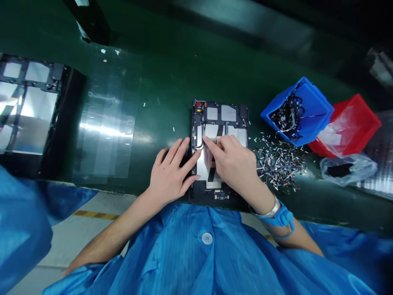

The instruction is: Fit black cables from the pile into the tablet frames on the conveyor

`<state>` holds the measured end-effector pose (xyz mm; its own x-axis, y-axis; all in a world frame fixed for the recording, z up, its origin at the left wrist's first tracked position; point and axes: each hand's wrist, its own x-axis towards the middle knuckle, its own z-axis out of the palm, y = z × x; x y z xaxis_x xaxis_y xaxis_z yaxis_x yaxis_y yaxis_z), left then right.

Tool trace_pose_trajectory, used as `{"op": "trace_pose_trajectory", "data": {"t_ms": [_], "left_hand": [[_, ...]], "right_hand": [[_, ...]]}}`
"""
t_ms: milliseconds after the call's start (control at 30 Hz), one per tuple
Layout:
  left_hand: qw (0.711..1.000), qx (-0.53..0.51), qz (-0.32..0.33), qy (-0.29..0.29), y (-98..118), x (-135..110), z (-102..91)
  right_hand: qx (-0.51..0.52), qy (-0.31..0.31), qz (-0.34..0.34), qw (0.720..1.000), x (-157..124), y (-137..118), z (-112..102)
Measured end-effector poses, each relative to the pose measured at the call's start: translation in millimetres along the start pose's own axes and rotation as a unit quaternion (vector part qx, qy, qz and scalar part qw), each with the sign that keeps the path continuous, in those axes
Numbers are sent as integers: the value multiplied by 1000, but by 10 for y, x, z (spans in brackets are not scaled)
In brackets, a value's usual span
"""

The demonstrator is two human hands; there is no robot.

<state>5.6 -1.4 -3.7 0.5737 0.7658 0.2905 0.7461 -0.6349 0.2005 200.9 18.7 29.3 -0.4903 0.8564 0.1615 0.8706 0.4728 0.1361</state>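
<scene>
An opened flat electronic device (201,168), tablet-like, with a black frame and silvery panels, lies in front of me. My left hand (173,172) rests along its left edge, fingers spread, two fingertips touching the frame and panel. My right hand (235,162) is over the middle of the device. One of its digits reaches out and presses near a thin dark cable (200,145) at the left side, while the other fingers are curled under. Whatever those curled fingers might hold is hidden. A wrist strap (281,215) with a blue band circles my right wrist.
To the right lies a pile of small metallic and black pieces (281,166). Behind it stand a blue bin (319,108) with black cables, a red bin (359,123) and a clear plastic bag (350,170). Another opened device (39,90) and clear sheets (104,139) are at left, beside a blue sleeve (21,229).
</scene>
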Motion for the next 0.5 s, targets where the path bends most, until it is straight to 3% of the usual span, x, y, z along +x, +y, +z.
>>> {"op": "trace_pose_trajectory", "data": {"t_ms": [133, 233, 300, 400, 500], "left_hand": [[1000, -7, 0, -2, -13, -1, 21], [999, -33, -7, -14, -33, -9, -1], [997, -79, -24, -7, -31, -35, -43], [986, -133, -93, 25, 26, -111, -103], [979, -146, -140, 18, 141, -186, -118]], "right_hand": [[15, -37, 44, 998, 144, 66, 74], [49, -39, 65, 996, 125, 110, -31], [74, -2, 99, 992, -35, 127, -146], [96, 70, 202, 972, -435, 119, -256], [111, 69, 270, 954, -787, 65, -224]]}}
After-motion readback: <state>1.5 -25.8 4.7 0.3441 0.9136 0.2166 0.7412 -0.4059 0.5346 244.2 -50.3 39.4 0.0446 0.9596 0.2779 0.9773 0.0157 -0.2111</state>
